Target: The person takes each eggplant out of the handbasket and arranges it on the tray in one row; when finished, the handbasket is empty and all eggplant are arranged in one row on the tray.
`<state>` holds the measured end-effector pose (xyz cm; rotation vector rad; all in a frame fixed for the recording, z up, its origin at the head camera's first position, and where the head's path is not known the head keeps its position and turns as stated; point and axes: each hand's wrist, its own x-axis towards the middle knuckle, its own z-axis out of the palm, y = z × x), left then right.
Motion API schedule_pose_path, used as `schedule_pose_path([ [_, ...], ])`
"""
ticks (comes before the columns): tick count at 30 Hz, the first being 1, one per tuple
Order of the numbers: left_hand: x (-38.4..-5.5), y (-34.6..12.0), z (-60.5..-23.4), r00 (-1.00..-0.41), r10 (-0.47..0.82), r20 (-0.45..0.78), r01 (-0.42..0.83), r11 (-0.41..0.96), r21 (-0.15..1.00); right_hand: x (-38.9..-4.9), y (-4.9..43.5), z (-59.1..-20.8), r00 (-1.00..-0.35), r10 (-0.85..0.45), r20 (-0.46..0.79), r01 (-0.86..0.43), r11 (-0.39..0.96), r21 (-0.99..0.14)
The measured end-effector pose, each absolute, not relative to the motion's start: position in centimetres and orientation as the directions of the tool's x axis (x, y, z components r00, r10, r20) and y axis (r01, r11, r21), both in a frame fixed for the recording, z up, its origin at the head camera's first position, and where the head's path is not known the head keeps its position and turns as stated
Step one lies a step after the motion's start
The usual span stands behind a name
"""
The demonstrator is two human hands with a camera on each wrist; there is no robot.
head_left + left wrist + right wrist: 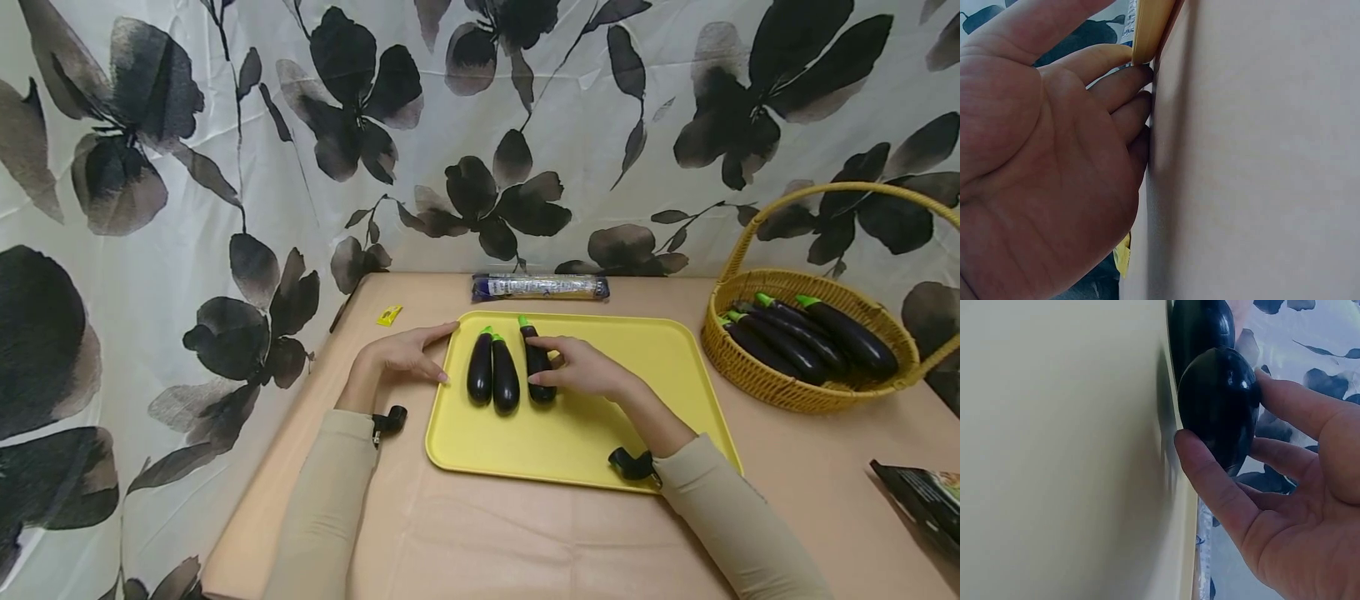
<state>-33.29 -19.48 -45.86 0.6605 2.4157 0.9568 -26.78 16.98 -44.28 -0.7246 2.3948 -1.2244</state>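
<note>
A yellow tray (585, 450) lies on the table with three dark purple eggplants on its left half. Two of them, the left eggplant (480, 368) and its neighbour (506, 379), lie side by side with green stem ends pointing away. My right hand (581, 367) holds the third eggplant (537, 362) between thumb and fingers, just right of that pair. In the right wrist view this eggplant (1219, 406) sits between thumb and fingertips. At the tray's left edge, my left hand (405, 352) is spread, with thumb and fingertips at the rim. The left wrist view shows its palm (1054, 156) beside the rim.
To the right stands a wicker basket (806, 404) with a tall handle, holding several eggplants. A long plastic-wrapped packet (540, 287) lies behind the tray. A small yellow packet (389, 315) is at the back left, and a dark bag (922, 500) at the right edge.
</note>
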Motion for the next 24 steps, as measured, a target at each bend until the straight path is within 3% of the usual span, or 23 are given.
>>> schedule_pose_path([
  [24,-32.7,-19.6,-46.2,-0.790,0.571,-0.224,0.253,0.635,0.730,-25.8,16.5,-44.2,-0.778,-0.624,-0.078,-0.371,0.555,-0.745],
])
